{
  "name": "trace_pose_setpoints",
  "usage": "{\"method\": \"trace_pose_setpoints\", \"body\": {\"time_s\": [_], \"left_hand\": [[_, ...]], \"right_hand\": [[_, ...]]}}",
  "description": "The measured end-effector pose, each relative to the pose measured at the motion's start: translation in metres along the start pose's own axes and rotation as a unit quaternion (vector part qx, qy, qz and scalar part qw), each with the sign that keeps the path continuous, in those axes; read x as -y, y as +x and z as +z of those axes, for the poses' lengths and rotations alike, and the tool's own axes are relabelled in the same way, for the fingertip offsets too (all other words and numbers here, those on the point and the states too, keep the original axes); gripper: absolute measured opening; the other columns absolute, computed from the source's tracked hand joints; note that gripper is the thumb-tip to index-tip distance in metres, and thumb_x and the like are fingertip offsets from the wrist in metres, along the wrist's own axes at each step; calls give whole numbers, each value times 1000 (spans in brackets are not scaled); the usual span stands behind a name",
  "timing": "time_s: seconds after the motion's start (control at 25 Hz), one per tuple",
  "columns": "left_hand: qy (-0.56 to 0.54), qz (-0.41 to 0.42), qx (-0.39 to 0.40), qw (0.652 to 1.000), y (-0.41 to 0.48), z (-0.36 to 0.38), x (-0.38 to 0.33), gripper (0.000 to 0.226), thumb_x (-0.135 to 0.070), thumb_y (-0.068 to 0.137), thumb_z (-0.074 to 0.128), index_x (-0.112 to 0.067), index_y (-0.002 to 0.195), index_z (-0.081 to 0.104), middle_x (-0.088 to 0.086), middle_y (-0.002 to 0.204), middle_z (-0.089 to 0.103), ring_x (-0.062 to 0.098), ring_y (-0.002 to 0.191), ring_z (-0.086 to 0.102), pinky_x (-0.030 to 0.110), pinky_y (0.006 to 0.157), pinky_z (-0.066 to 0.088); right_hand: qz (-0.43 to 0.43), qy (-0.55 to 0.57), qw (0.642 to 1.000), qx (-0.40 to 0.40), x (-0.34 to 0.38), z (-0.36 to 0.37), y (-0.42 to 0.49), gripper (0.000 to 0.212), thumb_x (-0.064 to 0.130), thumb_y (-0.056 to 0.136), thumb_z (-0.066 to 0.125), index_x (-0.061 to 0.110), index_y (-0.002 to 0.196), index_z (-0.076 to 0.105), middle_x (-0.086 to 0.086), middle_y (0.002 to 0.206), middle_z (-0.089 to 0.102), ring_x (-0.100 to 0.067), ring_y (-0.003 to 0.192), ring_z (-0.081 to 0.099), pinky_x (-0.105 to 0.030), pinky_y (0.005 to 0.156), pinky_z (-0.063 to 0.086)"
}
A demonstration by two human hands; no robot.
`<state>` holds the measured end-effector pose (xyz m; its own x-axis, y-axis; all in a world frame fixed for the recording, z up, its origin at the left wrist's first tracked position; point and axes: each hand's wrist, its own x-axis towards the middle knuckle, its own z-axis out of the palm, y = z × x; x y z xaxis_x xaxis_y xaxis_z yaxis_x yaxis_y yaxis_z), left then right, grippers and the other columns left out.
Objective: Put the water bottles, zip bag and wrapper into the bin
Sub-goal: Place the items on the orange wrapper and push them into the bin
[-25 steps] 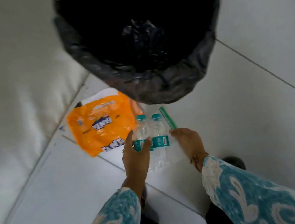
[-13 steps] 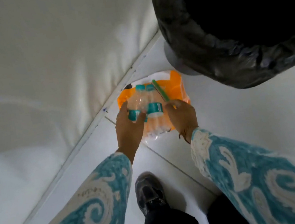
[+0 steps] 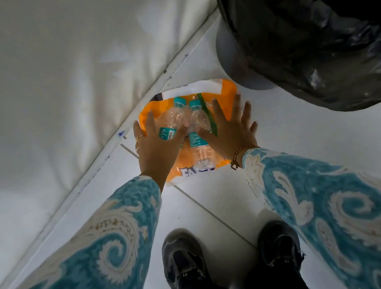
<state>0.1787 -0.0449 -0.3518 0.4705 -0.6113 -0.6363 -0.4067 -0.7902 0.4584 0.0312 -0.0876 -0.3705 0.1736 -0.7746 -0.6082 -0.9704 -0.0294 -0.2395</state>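
Two clear water bottles with teal caps, one to the left [image 3: 173, 117] and one to the right [image 3: 202, 153], lie side by side on an orange wrapper [image 3: 226, 95] spread flat on the white floor. A clear zip bag with a green strip [image 3: 206, 110] lies across the right bottle. My left hand [image 3: 158, 151] rests palm down over the left bottle, fingers spread. My right hand [image 3: 229, 134] lies palm down over the zip bag, fingers spread too. The bin [image 3: 291, 32], lined with a black bag, stands to the upper right, its opening out of frame.
A white padded surface [image 3: 53, 78] runs diagonally along the left, meeting the tiled floor [image 3: 308, 152] beside the wrapper. The bin's grey base [image 3: 232, 65] sits just beyond the wrapper. My two dark shoes, left [image 3: 183, 260] and right [image 3: 279, 247], stand at the bottom.
The bottles and zip bag, held in both hands before, now lie on top of the orange wrapper. Both hands have spread their fingers over the pile. The view has swung left, so the bin sits at the right.
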Motion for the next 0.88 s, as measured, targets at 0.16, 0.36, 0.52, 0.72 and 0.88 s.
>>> {"method": "trace_pose_setpoints", "body": {"time_s": [0.16, 0.36, 0.52, 0.72, 0.88], "left_hand": [[-27, 15, -10, 999, -4, 0, 5, 80, -47, 82, 60, -26, 146, 17, 8, 153, 21, 31, 135, 33, 48, 104, 38], [-15, 23, -15, 1000, -6, -1, 15, 78, -46, 83, 59, -25, 146, 18, 6, 153, 26, 30, 134, 35, 49, 105, 36], [-11, 21, -20, 1000, -10, -3, 20, 76, -46, 84, 58, -25, 146, 19, 6, 152, 29, 30, 132, 38, 47, 105, 37], [7, 23, -9, 1000, -28, -4, 27, 74, -45, 85, 58, -24, 146, 20, 6, 150, 31, 27, 131, 39, 44, 104, 37], [4, 6, 1, 1000, -61, 1, 36, 75, -44, 84, 60, -24, 145, 22, 7, 149, 33, 26, 127, 43, 41, 100, 41]], "right_hand": [[35, 75, 996, 27, 6, 6, 2, 89, 72, 75, 45, 37, 145, 2, -19, 153, -20, -48, 138, -9, -68, 108, 16], [47, 110, 993, 22, 5, 13, 0, 87, 69, 75, 50, 33, 144, 11, -19, 155, -5, -47, 138, 5, -61, 108, 24], [46, 109, 993, -18, 2, 10, -1, 82, 68, 73, 56, 27, 138, 29, -17, 144, 27, -39, 128, 28, -48, 100, 37], [62, 144, 987, -25, -1, 17, -22, 74, 63, 71, 63, 24, 129, 40, -15, 137, 32, -34, 122, 33, -44, 92, 43], [72, 162, 983, -55, -1, 31, -55, 67, 55, 71, 69, 18, 122, 45, -14, 133, 35, -32, 118, 39, -43, 88, 48]]}}
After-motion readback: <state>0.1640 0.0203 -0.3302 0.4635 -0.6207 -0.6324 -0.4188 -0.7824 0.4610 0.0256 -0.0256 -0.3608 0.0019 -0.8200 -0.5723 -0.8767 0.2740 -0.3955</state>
